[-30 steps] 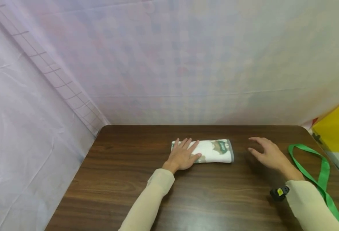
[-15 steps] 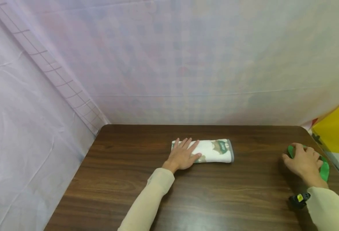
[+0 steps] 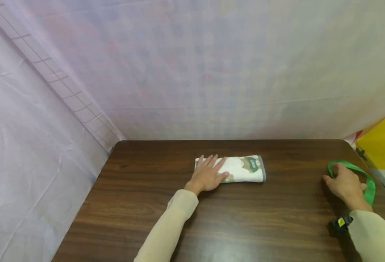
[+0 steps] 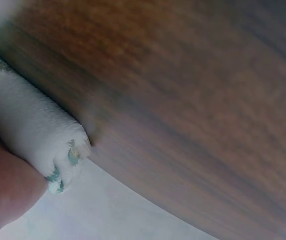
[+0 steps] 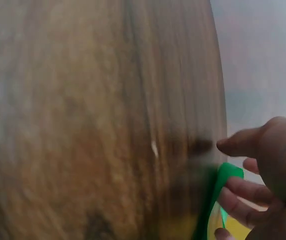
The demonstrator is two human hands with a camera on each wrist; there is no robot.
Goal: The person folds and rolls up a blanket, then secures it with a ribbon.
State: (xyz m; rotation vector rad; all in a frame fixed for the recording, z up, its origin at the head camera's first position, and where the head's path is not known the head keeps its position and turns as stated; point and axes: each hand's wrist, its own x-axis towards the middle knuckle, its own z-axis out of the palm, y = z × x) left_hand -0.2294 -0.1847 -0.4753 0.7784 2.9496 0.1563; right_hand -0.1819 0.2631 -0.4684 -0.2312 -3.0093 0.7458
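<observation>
A rolled white towel (image 3: 239,170) with a brown-and-green print and a grey edge lies across the far middle of the table. My left hand (image 3: 207,177) rests on its left part, fingers spread and straight. In the left wrist view the towel's rolled end (image 4: 38,120) shows beside part of the hand (image 4: 10,187). At the right side, my right hand (image 3: 346,183) is over a looped green strap (image 3: 370,189), covering part of it. Seen from the right wrist, the thumb stands apart from the strap (image 5: 228,172), while the loosely bent fingers (image 5: 243,207) are right at it.
The dark wood table (image 3: 245,225) has a pale patterned curtain (image 3: 192,72) behind it and a white sheet (image 3: 32,163) along its left. A yellow item (image 3: 380,145) stands beyond the right edge. A black wrist camera (image 3: 340,225) sits at the right cuff.
My right hand has moved right from beside the towel to the green strap, and the strap's near length no longer shows past the arm. The left hand and towel have stayed in place.
</observation>
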